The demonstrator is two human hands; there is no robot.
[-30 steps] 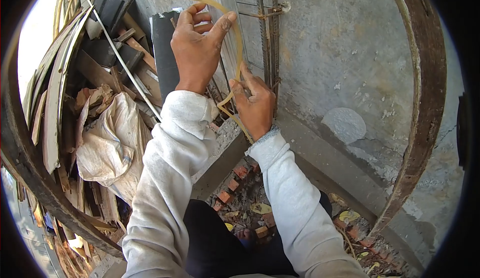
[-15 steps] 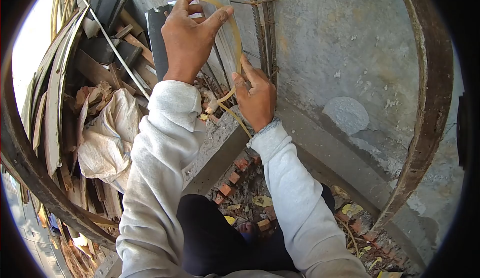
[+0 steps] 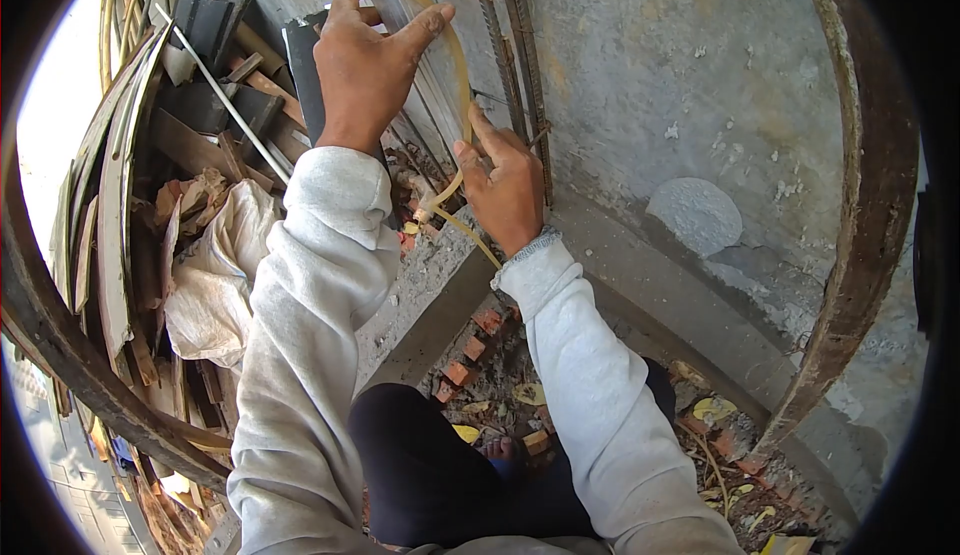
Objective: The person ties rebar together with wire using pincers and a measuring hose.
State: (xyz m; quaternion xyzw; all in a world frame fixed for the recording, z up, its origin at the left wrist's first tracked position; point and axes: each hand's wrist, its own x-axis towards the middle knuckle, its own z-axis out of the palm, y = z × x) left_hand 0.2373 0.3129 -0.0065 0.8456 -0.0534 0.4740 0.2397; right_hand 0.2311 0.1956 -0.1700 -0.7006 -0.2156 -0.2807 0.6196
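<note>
A yellowish translucent hose point(image 3: 457, 55) curves in front of a grey upright strip point(image 3: 405, 30) by the wall. My left hand point(image 3: 365, 75) grips its upper stretch, with the thumb and fingers at the curve and a free end sticking out past the fingers. Lower down, my right hand point(image 3: 508, 190) pinches the same hose between thumb and fingers. Below that hand the hose bends and runs down behind my right wrist, where part of it is hidden.
Rebar point(image 3: 512, 45) stands against the grey wall point(image 3: 650, 75). Left of me are piled boards point(image 3: 110, 195), dark tiles point(image 3: 210, 30) and a whitish sack point(image 3: 225, 275). A concrete beam point(image 3: 420, 300), broken bricks point(image 3: 470, 348) and a curved wooden frame point(image 3: 850, 205) surround me.
Both hands and the hose appear slightly further left and higher in view, partly from a small camera shift. The grip on the hose looks the same.
</note>
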